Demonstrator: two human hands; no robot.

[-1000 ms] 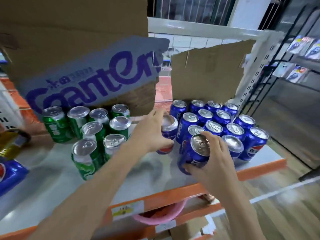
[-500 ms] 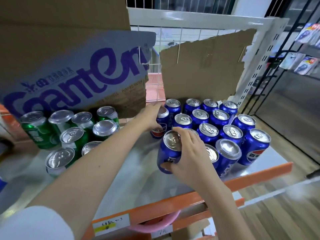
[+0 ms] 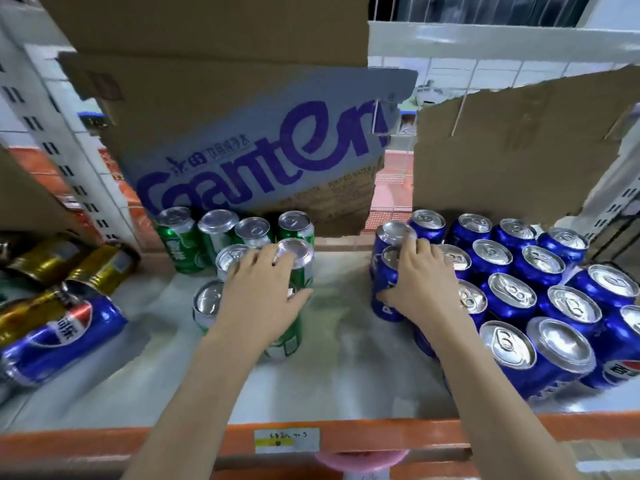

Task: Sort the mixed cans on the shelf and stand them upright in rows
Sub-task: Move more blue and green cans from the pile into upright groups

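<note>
While both arms reach over the orange front rail of the shelf (image 3: 381,436), the left hand (image 3: 263,296) lies on the cluster of upright green cans (image 3: 183,242), its fingers spread and lightly bent over the silver lids and its thumb extended toward the right against the side of the nearest green can (image 3: 294,271); this grip presses on the cans, and whether it encloses any one of them cannot be told. The right hand (image 3: 420,282) has its fingers laid over the tops of two upright blue cans (image 3: 386,292) at the left edge of the blue block, with its thumb against the wall of the nearer one; this grip is partly closed on that can. To the right of the right-hand grip, the remaining blue cans (image 3: 512,292) stand upright in rows, touching one another. Between the two grips lies a bare strip of shelf surface. Well to the left of the left-hand grip, one blue can (image 3: 65,337) and several gold cans (image 3: 93,268) lie on their sides. Behind both grips stand a printed carton (image 3: 263,143) and a torn cardboard sheet (image 3: 519,147).
</note>
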